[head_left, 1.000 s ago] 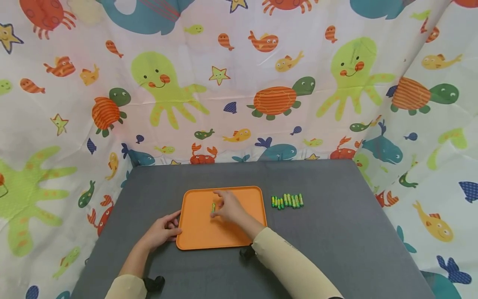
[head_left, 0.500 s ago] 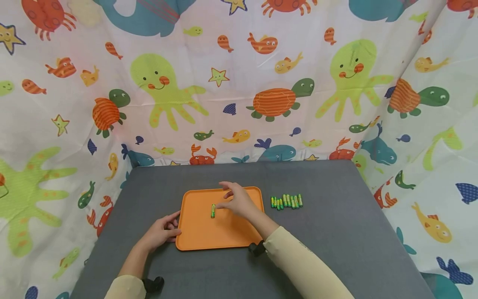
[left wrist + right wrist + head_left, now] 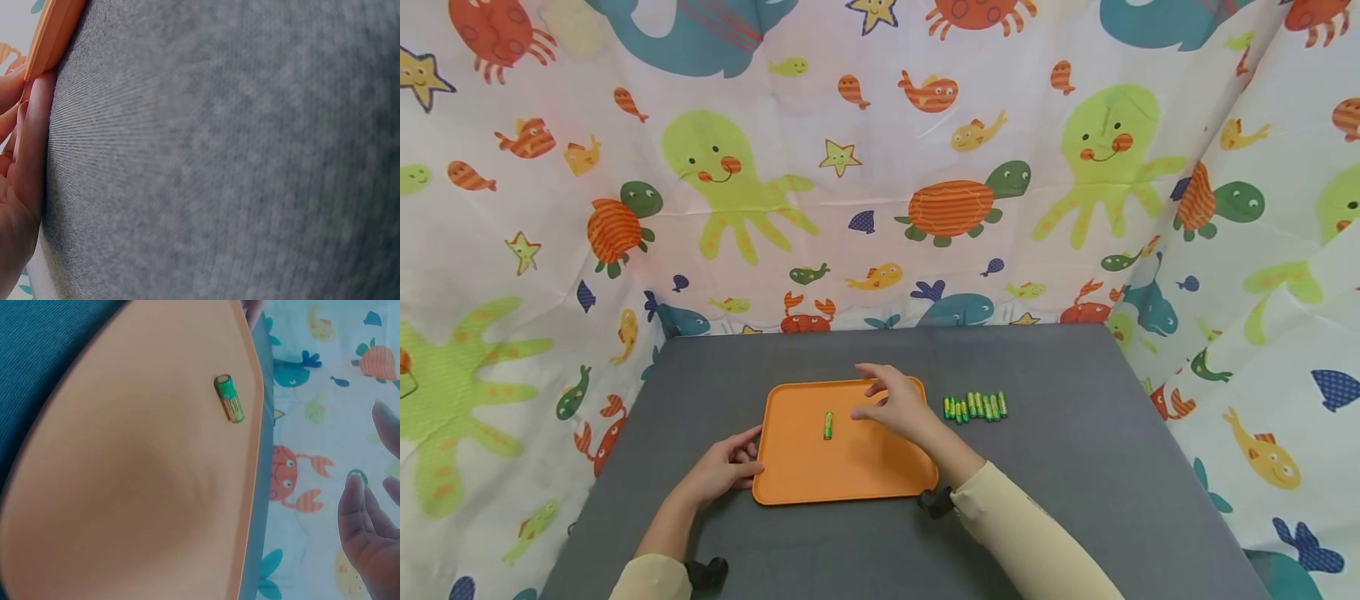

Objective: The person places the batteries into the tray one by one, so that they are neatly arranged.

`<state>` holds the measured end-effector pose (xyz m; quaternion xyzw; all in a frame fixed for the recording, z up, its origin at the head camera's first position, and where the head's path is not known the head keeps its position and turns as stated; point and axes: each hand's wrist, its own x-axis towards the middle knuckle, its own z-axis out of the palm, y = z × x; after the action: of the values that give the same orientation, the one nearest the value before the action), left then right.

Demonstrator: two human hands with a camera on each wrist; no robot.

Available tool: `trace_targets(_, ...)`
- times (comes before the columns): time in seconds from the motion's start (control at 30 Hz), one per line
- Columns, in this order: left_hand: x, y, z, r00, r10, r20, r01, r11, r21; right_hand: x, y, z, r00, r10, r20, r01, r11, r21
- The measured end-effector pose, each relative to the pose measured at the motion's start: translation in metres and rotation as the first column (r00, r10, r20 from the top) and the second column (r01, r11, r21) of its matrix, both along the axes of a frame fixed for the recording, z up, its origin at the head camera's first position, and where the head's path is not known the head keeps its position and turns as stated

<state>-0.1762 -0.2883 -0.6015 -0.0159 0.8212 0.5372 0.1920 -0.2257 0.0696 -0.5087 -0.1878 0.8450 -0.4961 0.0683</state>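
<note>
An orange tray (image 3: 805, 475) lies on the grey table. My left hand (image 3: 718, 471) holds its left edge, thumb and index finger at the rim; in the left wrist view the fingers (image 3: 39, 103) meet the tray's rim (image 3: 53, 37). One green and yellow battery (image 3: 828, 425) sits on the tray, left of the middle; the right wrist view shows this battery (image 3: 230, 400) near a side rim. My right hand (image 3: 891, 406) is over the tray's right part, thumb and fingers apart, holding nothing. In the right wrist view, its fingers (image 3: 356, 512) appear at the right edge.
Several more green and yellow batteries (image 3: 975, 406) lie side by side in an uneven row right of the tray. A curtain printed with sea animals (image 3: 865, 183) surrounds the grey table (image 3: 1037, 500) at the back and sides.
My right hand has drawn away to the right from the battery on the tray, its fingers spread. The battery stays where it was. My left hand keeps its place at the tray's edge.
</note>
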Motion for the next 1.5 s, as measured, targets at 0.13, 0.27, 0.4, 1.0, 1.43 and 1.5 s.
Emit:
trace_targets(0.13, 0.0, 0.001, 0.0, 1.0, -0.004, -0.003, 0.004, 1.0, -0.003, 0.003, 0.01, -0.003, 1.0, -0.023, -0.015, 0.023, 1.0, -0.004)
trace_targets(0.27, -0.001, 0.001, 0.001, 1.0, 0.015, 0.004, -0.015, 1.0, -0.001, 0.002, 0.02, -0.005, 0.998, -0.053, -0.041, 0.054, 0.999, 0.005)
trace_targets(0.4, -0.002, 0.001, 0.0, 0.999, 0.043, 0.012, -0.043, 0.999, -0.001, 0.002, 0.03, -0.004, 0.996, -0.077, -0.043, 0.077, 0.997, 0.003)
trace_targets(1.0, -0.001, 0.001, -0.002, 0.999, 0.033, 0.005, -0.033, 0.999, 0.005, 0.002, 0.071, -0.005, 0.986, -0.161, -0.044, 0.16, 0.986, -0.037)
trace_targets(1.43, -0.002, 0.001, -0.003, 1.0, 0.026, 0.011, -0.026, 1.0, 0.004, 0.006, 0.105, -0.002, 0.977, -0.204, -0.065, 0.203, 0.979, -0.021)
trace_targets(1.5, -0.002, 0.0, -0.003, 1.0, 0.025, 0.012, -0.025, 1.0, 0.005, 0.006, 0.111, -0.003, 0.976, -0.209, -0.062, 0.208, 0.978, -0.021)
